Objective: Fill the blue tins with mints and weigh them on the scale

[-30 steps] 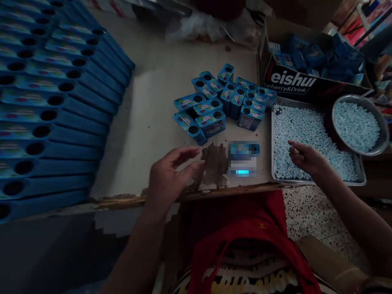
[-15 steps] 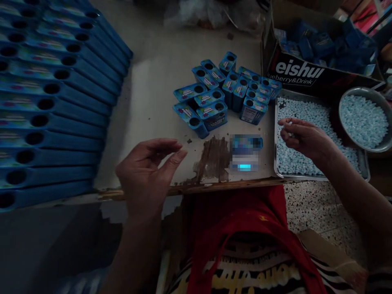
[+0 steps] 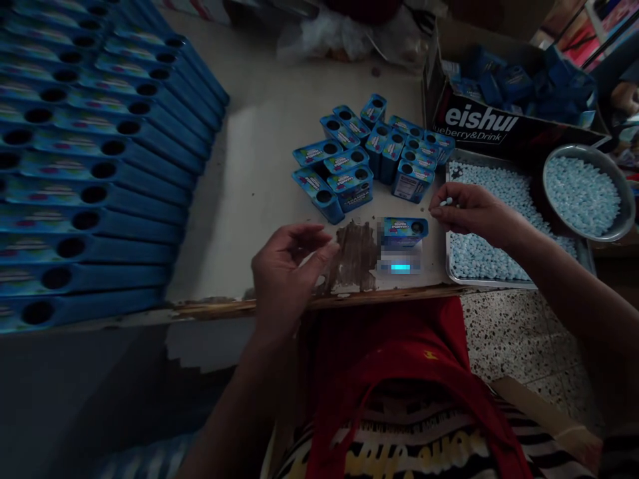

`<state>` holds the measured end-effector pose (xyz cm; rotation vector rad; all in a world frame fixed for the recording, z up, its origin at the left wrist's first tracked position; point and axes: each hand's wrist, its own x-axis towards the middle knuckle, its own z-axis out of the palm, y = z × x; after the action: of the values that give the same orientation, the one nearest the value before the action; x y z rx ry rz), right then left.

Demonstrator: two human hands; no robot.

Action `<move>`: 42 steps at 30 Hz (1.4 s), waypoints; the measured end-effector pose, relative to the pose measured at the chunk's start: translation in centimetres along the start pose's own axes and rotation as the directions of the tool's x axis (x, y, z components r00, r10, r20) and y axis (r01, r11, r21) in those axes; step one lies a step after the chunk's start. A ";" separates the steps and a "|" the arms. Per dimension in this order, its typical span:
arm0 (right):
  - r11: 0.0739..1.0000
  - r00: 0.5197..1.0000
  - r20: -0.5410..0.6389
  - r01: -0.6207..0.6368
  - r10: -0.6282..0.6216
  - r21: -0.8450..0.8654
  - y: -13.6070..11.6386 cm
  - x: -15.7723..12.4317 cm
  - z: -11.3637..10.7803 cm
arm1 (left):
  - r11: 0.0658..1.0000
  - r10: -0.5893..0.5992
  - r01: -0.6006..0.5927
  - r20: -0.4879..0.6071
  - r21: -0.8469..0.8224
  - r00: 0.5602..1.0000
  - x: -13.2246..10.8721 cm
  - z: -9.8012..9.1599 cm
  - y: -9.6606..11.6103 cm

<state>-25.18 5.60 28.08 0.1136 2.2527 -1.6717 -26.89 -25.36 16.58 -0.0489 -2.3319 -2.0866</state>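
Note:
My right hand pinches a few small pale blue candies over the left edge of a metal tray. Loose candies of the same kind cover much of that tray. Just left of this hand, a blue candy box with a round dark hole in its top stands on a small scale with a lit display, partly pixelated. My left hand hovers over the table's front edge, thumb and fingers apart, with nothing between them.
Several blue boxes stand grouped mid-table. Long rows of them fill the left side. A metal bowl of candies sits at the tray's right. Behind it, a black carton holds blue boxes. Plastic bags lie at the back.
My right hand has moved left from over the tray toward the box on the scale, and candies now show in its fingers. My left hand has moved right, toward the scale.

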 end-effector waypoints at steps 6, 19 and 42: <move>0.997 0.999 -0.045 -0.003 0.000 -0.075 -0.4 -0.6 0.7 | 0.998 -0.053 0.058 0.166 -0.021 0.985 0.2 2.7 -0.9; 0.775 0.998 0.034 0.061 -0.051 -0.629 0.2 0.8 2.1 | 0.988 -0.148 0.151 0.144 -0.009 0.978 0.8 1.5 -2.3; 0.837 0.894 -0.376 0.000 0.246 0.548 8.7 -3.7 -1.6 | 0.991 -0.074 0.053 0.173 0.121 0.982 1.2 1.1 0.6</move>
<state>-19.83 10.30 21.69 0.8291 1.9026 -2.3379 -28.07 -24.16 17.06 -0.1675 -2.5854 -2.0486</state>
